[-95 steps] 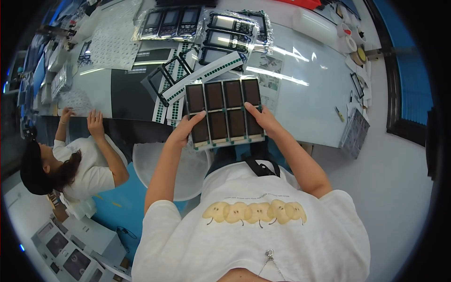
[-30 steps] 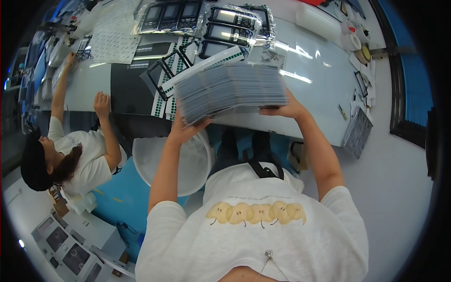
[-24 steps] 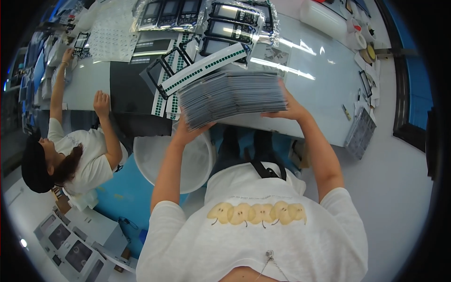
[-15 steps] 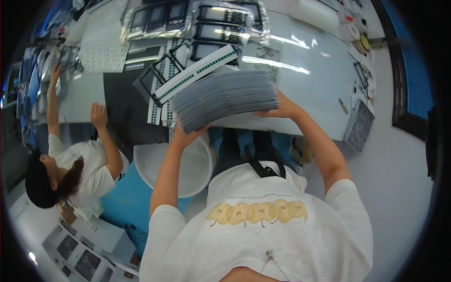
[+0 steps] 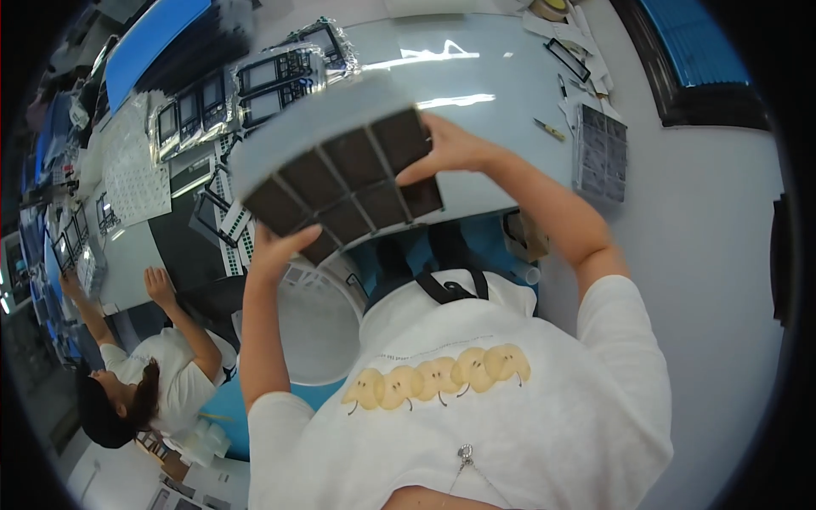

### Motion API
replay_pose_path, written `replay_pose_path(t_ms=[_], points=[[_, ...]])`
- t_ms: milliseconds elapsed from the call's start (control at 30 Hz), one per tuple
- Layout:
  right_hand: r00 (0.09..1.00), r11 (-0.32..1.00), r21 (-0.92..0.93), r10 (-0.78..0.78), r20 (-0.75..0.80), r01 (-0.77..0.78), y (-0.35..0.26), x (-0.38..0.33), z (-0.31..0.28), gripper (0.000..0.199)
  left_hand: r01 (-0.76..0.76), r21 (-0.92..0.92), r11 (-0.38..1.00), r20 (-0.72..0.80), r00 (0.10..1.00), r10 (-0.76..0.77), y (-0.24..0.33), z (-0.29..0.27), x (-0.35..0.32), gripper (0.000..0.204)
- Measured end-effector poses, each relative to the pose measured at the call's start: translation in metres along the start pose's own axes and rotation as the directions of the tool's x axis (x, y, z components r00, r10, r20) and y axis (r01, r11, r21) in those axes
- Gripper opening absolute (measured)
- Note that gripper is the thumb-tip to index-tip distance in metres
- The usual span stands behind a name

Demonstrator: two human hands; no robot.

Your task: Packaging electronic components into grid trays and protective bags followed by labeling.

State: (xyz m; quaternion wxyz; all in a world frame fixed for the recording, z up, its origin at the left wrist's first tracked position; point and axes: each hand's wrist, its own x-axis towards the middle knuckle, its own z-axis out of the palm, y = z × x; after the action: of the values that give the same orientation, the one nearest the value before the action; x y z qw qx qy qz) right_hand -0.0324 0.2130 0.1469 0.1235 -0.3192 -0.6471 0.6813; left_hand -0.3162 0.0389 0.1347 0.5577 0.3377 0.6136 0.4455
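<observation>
Both of my hands hold a thick stack of thin grey trays (image 5: 340,178) over the table's near edge. The stack is tilted, so a face with several dark rectangular pockets divided by grey strips shows; its far side is blurred. My left hand (image 5: 279,248) grips the lower left end, thumb over the pocketed face. At the upper right end, my right hand (image 5: 455,146) is wrapped round the edge with its thumb across the dark pockets. The fingers behind the stack are hidden. Left of the stack lie black rectangular frames (image 5: 212,217) and white strips with green squares (image 5: 223,174).
Bagged black frames (image 5: 276,81) lie on the pale table (image 5: 510,89). To the right are a yellow-handled cutter (image 5: 550,129) and a clear compartment tray (image 5: 601,153). A round white bin (image 5: 336,340) stands below the edge. A co-worker's hand (image 5: 159,286) is at the left.
The stack has moved left and tipped, so its pocketed face shows instead of its layered edges. My thumbs now lie over that face. The view has shifted right.
</observation>
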Motion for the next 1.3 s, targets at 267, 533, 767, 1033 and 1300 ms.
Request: replay_pose_path(t_ms=[267,533,767,1033,1300], points=[[0.888,0.919,0.098,0.395,-0.234,-0.383,0.018,-0.050,-0.142,0.065,0.298,-0.051,0.953,0.319,0.909,-0.268,0.002,0.122,0.145,0.061],[0.871,0.878,0.252,0.456,-0.183,-0.406,0.090,-0.074,-0.201,0.070,0.357,0.052,0.933,0.359,0.865,-0.351,-0.009,0.193,0.181,0.055],[0.900,0.886,0.253,0.424,-0.098,-0.390,0.086,-0.077,-0.204,0.067,0.404,0.067,0.912,0.372,0.838,-0.399,-0.019,0.189,0.181,0.052],[0.877,0.866,0.222,0.474,-0.080,-0.448,0.106,-0.067,-0.209,0.071,0.432,0.236,0.870,0.273,0.830,-0.486,-0.019,0.188,0.188,0.055],[0.885,0.892,-0.198,0.330,-0.329,-0.406,0.119,-0.076,-0.222,0.067,0.226,0.680,0.697,0.143,0.892,-0.429,0.016,0.197,0.169,0.070]])
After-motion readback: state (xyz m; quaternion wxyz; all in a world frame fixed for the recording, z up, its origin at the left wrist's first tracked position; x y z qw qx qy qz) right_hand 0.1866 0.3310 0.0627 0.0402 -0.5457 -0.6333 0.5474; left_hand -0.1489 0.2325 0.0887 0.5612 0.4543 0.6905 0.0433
